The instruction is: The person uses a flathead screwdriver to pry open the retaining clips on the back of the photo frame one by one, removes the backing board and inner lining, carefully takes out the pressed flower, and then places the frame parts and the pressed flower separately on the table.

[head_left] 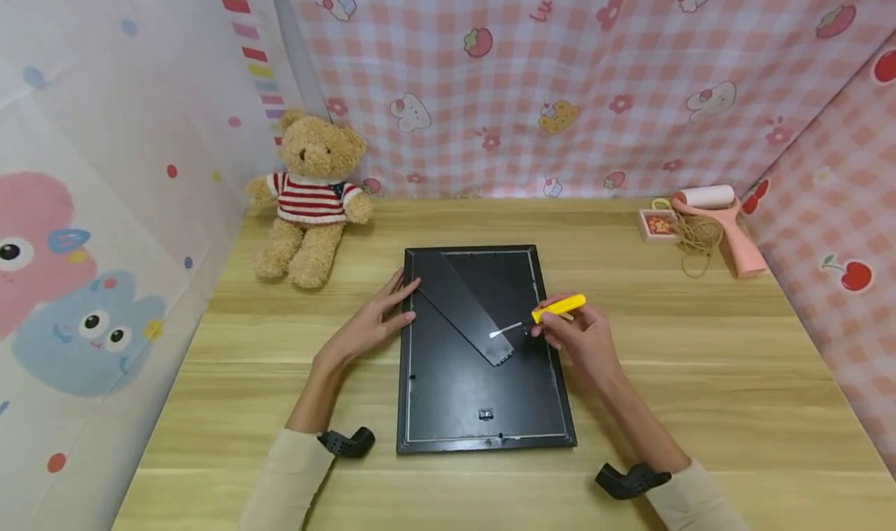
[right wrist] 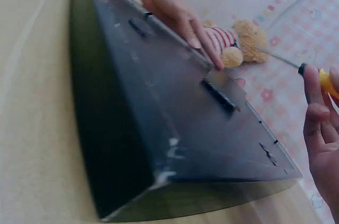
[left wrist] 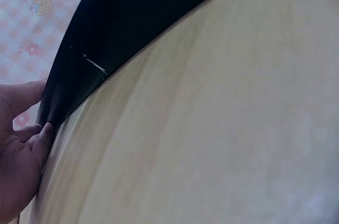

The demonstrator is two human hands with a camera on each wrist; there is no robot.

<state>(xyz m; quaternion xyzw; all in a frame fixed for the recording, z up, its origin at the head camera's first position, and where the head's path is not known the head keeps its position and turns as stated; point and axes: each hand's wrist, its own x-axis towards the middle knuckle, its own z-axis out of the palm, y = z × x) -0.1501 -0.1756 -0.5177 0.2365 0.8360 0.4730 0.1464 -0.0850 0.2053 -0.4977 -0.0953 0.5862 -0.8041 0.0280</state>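
Note:
A black picture frame [head_left: 448,391] lies back side up on the wooden table, its stand leg [head_left: 465,305] slanting across the backing. My left hand [head_left: 367,325] rests at the frame's left edge, thumb and fingertips on the rim; the left wrist view shows the fingers against its side. In my right hand [head_left: 584,340] is a screwdriver with a yellow handle [head_left: 560,308], gripped between thumb and fingers. Its flat metal tip [head_left: 495,334] points left over the stand leg. The right wrist view shows the shaft [right wrist: 280,57] raised above the frame's back [right wrist: 185,113]. Small dark tabs line the frame's inner edge.
A teddy bear [head_left: 311,197] in a striped sweater sits at the back left. At the back right are a pink lint roller [head_left: 731,232], a bundle of twine [head_left: 700,234] and a small box [head_left: 658,226]. Patterned cloth [head_left: 504,80] hangs behind the table.

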